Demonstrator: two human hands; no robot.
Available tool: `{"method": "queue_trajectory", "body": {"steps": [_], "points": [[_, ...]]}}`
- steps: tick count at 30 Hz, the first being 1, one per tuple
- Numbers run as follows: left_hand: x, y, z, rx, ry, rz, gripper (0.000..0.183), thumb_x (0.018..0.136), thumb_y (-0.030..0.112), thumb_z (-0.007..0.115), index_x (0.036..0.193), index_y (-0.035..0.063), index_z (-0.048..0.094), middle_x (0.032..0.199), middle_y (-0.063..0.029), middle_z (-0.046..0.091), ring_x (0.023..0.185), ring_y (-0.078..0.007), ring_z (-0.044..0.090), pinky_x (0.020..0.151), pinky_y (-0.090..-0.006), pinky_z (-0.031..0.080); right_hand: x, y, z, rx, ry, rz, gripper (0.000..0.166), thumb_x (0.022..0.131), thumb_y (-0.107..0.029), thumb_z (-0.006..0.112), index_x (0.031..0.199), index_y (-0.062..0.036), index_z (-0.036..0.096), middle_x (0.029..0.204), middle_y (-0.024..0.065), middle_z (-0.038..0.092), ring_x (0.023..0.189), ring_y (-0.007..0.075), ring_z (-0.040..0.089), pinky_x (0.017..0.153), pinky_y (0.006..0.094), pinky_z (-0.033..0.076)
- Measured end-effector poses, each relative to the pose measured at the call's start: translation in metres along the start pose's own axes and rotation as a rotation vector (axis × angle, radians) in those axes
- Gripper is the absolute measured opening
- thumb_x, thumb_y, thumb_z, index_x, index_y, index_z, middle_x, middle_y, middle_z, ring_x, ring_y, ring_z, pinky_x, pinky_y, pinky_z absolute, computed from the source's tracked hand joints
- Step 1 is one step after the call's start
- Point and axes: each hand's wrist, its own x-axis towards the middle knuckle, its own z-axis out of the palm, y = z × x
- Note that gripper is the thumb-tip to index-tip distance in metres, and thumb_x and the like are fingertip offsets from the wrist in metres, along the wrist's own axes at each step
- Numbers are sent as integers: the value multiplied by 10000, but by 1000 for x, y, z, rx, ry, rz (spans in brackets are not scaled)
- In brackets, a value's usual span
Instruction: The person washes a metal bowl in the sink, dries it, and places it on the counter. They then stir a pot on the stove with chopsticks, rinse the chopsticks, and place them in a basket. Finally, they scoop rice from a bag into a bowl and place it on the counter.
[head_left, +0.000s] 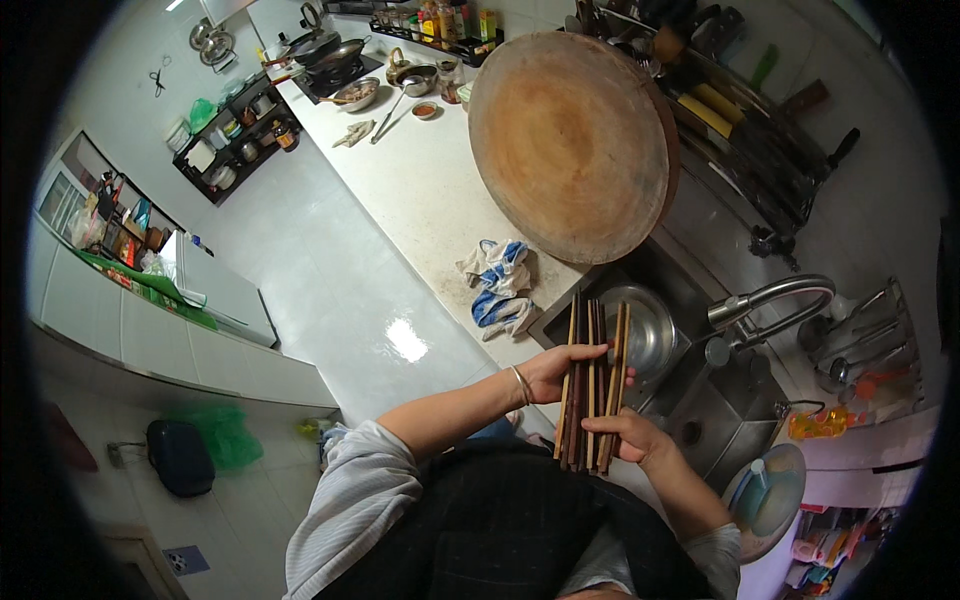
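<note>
A bundle of long chopsticks (592, 382), some dark brown and some pale, spreads slightly apart in front of my apron. My left hand (568, 369) grips it around the middle, its thumb across the sticks. Lower down, my right hand (626, 436) holds the same bundle near its bottom ends, thumb on top. Beyond the far tips, a round metal basin (643, 337) sits in the stainless steel sink (694, 390); the chopsticks cover part of it.
A large round wooden chopping board (570, 146) leans upright behind the sink's left side. A blue-and-white cloth (499, 281) lies crumpled on the white counter (420, 180). The curved faucet (780, 304) arches over the sink's right side. Pans stand on the stove (337, 79) farther off.
</note>
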Motion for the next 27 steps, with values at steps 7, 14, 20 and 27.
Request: {"method": "queue_trajectory", "body": {"steps": [7,14,20,27], "points": [[-16,20,-20,123,149,88,388,935,128,603,1301,49,500,1054,-82,651,1023,-208,644,905,-356,541,32,-1,14,147,-36,41,453,943,-154,583,1322,50,443,1256,237,569,1192,321,565,957,459,519],[-54,110,-29,168,314,181,320,930,228,627,1199,72,551,1018,-94,658,1013,-232,634,918,-409,508,115,-36,34,266,-76,-30,596,961,-330,569,1394,15,351,1332,216,511,1212,326,547,1005,481,479],[-87,149,-40,277,355,345,175,941,198,619,1070,82,594,901,-29,638,850,-169,629,870,-338,504,185,-36,67,32,182,-126,303,802,-206,752,955,30,639,834,159,685,678,217,672,586,352,563],[-63,162,-10,266,163,-5,198,935,167,626,1108,86,572,876,-32,623,844,-177,617,914,-373,492,161,-30,99,93,336,-285,301,822,-190,718,996,25,599,835,103,666,725,187,654,679,327,539]]}}
